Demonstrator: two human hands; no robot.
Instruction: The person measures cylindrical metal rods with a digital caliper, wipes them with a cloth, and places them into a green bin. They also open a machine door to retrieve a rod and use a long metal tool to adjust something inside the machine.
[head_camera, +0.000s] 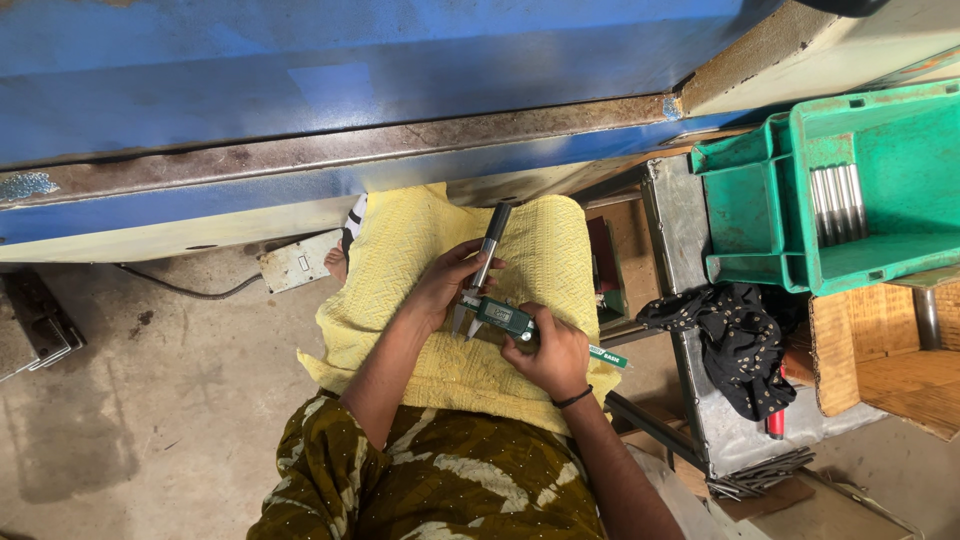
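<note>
My left hand (445, 283) holds a slim metal rod (491, 240) with a dark upper end, upright over a yellow quilted cloth (400, 250) on my lap. My right hand (552, 352) grips a green digital caliper (506, 318). The caliper's jaws sit around the rod's lower part, next to my left thumb. Its beam sticks out to the right past my right hand.
A blue machine body (300, 90) with a rusty ledge runs across the top. At right, a green plastic crate (850, 180) holds several metal rods (836, 202). A black cloth (735, 335) lies on a metal stand, beside a wooden box (880, 350). Concrete floor at left.
</note>
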